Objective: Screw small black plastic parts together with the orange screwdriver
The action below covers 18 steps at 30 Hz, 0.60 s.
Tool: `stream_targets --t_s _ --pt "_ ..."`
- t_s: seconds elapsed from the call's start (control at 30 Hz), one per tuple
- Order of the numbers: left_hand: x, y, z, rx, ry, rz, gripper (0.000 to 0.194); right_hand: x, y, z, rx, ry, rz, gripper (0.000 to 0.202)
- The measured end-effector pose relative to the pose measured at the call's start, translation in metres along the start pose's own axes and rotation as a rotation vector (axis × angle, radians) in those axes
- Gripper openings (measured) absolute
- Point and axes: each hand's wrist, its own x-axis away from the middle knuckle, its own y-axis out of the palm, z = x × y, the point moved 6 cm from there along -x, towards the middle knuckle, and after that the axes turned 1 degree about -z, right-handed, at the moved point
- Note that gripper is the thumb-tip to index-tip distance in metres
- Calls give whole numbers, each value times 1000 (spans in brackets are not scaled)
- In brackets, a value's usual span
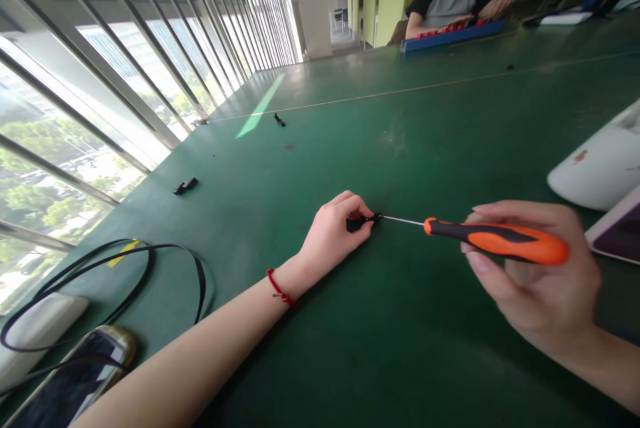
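Observation:
My left hand (343, 223) rests on the green table and pinches a small black part (356, 223) between thumb and fingers; the fingers cover much of it, so its exact kind cannot be made out. In my right hand (540, 275) is a screwdriver (500, 241) with an orange and black handle, its fingers closed around the grip. The thin metal shaft points left, and its tip meets the end of the black part. A red cord bracelet (283, 289) circles my left wrist.
Two small black pieces (186, 186) (279, 120) lie on the table (310, 161) at the left. A black cable (200, 275), a phone (70, 375) and a white object (55, 315) sit lower left. White objects (605, 161) stand right. Across the table, a person sits behind a blue tray (453, 37).

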Motion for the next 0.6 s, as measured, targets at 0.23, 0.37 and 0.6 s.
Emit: stream_targets --t_s 0.23,0.37,0.6 --pt "0 0 0 0 -1 0 5 -1 9 -1 78 -12 -146 19" --pt "0 1 0 -9 4 4 5 -2 3 -6 -36 -69 -14 47" --pt "0 1 0 -12 7 7 5 0 10 -11 95 -126 -152 25"
